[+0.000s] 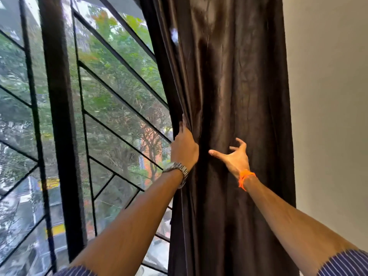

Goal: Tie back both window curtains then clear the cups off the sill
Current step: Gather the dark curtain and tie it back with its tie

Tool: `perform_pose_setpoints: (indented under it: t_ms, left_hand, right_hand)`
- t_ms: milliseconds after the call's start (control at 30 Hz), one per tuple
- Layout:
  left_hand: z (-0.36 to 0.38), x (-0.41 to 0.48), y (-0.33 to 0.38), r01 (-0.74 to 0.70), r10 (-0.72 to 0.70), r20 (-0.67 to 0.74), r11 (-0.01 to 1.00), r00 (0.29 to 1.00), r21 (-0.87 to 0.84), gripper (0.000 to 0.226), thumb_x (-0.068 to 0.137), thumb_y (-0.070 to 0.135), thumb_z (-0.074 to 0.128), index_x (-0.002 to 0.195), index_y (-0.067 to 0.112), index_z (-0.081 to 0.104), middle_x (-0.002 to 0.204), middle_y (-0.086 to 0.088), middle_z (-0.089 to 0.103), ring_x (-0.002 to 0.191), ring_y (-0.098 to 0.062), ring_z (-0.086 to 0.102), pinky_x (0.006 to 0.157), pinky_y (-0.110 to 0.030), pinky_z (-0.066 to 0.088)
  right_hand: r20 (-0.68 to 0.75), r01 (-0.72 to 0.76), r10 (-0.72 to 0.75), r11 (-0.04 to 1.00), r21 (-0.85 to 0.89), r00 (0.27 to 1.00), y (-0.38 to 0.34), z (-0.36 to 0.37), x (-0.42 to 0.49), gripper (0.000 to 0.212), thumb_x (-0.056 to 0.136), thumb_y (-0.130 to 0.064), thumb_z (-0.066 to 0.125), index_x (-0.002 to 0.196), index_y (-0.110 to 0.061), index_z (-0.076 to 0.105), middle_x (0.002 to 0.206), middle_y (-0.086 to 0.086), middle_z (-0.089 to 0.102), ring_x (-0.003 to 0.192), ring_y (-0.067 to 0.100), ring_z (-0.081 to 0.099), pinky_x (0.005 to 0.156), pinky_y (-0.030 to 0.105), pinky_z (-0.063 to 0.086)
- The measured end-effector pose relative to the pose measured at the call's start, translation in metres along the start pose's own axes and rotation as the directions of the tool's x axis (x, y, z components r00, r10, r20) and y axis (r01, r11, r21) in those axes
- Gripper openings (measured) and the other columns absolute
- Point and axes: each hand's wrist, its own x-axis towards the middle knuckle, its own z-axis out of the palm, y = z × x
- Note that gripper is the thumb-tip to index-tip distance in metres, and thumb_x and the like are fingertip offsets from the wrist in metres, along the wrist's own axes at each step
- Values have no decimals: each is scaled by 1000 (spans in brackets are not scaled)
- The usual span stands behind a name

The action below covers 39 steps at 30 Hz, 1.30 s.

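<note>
1. the curtain (239,76) hangs at the right of the window (111,100), bunched into folds between the glass and the wall (328,96). it is the only curtain in view, and no cups, sill or tie-back show.
2. the left hand (184,148) grips the curtain's window-side edge, with its fingers curled round behind the cloth and only the back of the hand showing.
3. the right hand (235,156) holds nothing. its thumb points left and its fingers (242,143) are spread and half bent in front of the folds. i cannot tell whether the tips touch the cloth.
4. the step looks like gathering the curtain into 1 bundle before tying.
   - hold the left grip firm on the edge and sweep it toward the wall.
   - close the right hand round the far folds at the same height.
   - the 2 hands should then meet round the whole width with no fold left out.
5. squeeze level, not twisted, and avoid dragging down, which would likely strain the top fixing.
6. the curtain's long axis runs vertical, with its top out of frame above and its hem out of frame below. the folds run the same way, and the free edge faces left toward the window.
</note>
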Motion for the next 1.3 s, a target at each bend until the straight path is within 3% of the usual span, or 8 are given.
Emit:
perform_pose_setpoints:
  t_ms: [133, 267, 433, 633, 800, 967, 1100, 1300]
  left_hand:
    - [11, 3, 11, 20, -19, -13, 999, 1000, 40, 79, 87, -1, 45, 155, 13, 8, 141, -20, 48, 96, -31, 63, 57, -23, 30]
    - [15, 5, 17, 23, -23, -9, 997, 1000, 67, 79, 87, -2, 45, 154, 9, 6, 144, -20, 45, 101, -33, 61, 68, -28, 31]
    - [12, 5, 15, 66, -67, 4, 997, 998, 24, 75, 85, 0, 44, 153, 7, 13, 134, -21, 52, 101, -37, 60, 72, -37, 41]
    - [0, -11, 29, 59, -57, 19, 992, 998, -116, 56, 94, 4, 42, 148, 8, 30, 107, -21, 64, 98, -39, 59, 66, -31, 30]
    - [-18, -22, 34, 117, -77, 115, 909, 990, -400, 39, 105, 28, 36, 135, 8, 48, 120, -19, 63, 109, -35, 58, 82, -34, 44]
    - [-37, -32, 33, 263, -108, 298, 790, 949, -553, 73, 78, 81, 42, 129, 29, 56, 112, 3, 69, 100, -17, 66, 93, -41, 52]
    - [-52, -33, 34, 254, -188, 194, 872, 963, -417, 53, 79, 53, 70, 118, 18, 62, 109, -4, 69, 98, -22, 65, 86, -36, 53]
    - [-77, -34, 32, 257, -238, 103, 932, 966, -254, 35, 100, 31, 47, 103, -3, 55, 108, -23, 61, 100, -39, 58, 76, -39, 42]
  right_hand:
    - [50, 52, -51, 998, -34, 997, 0, -5, 2, 90, 64, -29, 88, 140, -22, 40, 96, -7, 61, 96, 15, 64, 96, 38, 52]
    - [130, 144, -142, 989, -12, 981, -12, -7, -11, 57, 79, -6, 73, 131, -16, 54, 87, -13, 66, 72, -4, 66, 73, 17, 57]
    - [149, 230, -223, 973, -33, 963, -34, -6, -39, 34, 76, -11, 66, 109, -19, 68, 92, -5, 74, 84, 6, 70, 83, 30, 59]
    - [217, 373, -337, 916, -149, 916, -65, 0, -70, 20, 74, -3, 59, 92, -3, 69, 88, 13, 72, 83, 28, 68, 75, 42, 55]
    - [267, 501, -442, 837, -222, 856, -85, 1, -91, 19, 76, 3, 57, 93, 1, 64, 91, 21, 63, 85, 36, 61, 63, 24, 38]
    - [272, 478, -423, 858, -187, 864, -90, 12, -112, 34, 73, 4, 60, 107, 4, 60, 101, 19, 62, 92, 33, 64, 75, 41, 55]
    - [224, 398, -368, 911, -106, 902, -96, 20, -127, 37, 71, 7, 59, 109, 6, 59, 100, 19, 66, 91, 28, 66, 69, 31, 53]
    - [191, 386, -358, 913, -136, 914, -107, 32, -144, 18, 72, 4, 62, 89, 0, 57, 92, 16, 64, 82, 26, 63, 52, 15, 36]
